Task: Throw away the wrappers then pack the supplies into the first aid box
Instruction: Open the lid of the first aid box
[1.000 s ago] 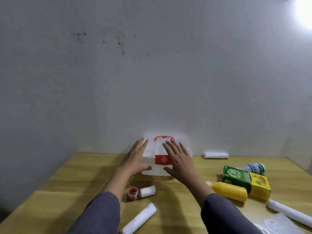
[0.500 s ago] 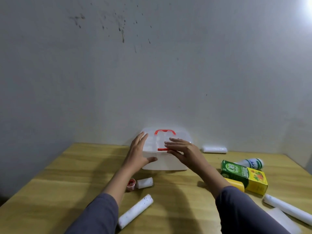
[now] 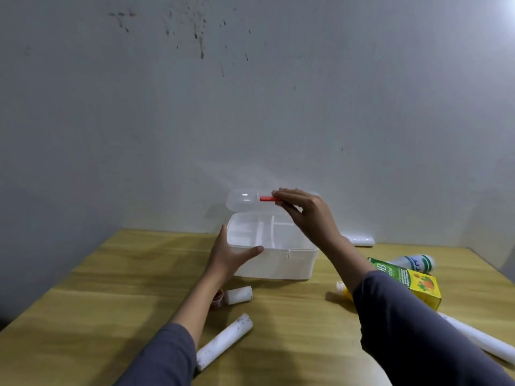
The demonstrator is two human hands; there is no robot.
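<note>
A white first aid box (image 3: pixel 274 264) stands on the wooden table near the wall. Its clear lid (image 3: pixel 242 200) is raised, showing white dividers inside. My right hand (image 3: pixel 302 211) pinches the lid at its red latch. My left hand (image 3: pixel 230 254) grips the box's left front corner, thumb along the front rim. In front of the box lie a short white roll (image 3: pixel 238 295), a small red-capped pot (image 3: pixel 218 298) and a long white roll (image 3: pixel 224 341). To the right are a green and yellow carton (image 3: pixel 409 282), a yellow bottle (image 3: pixel 344 289) partly behind my sleeve, and a white bottle with green bands (image 3: pixel 415 263).
Another white roll (image 3: pixel 361 240) lies by the wall behind the box. A long white tube (image 3: pixel 479 339) lies at the right edge. The table (image 3: pixel 97 296) ends at the grey wall behind and on the left.
My right hand has lifted the lid from closed to open by its red latch. My left hand slid to the box's left front corner. The camera tilted up slightly.
</note>
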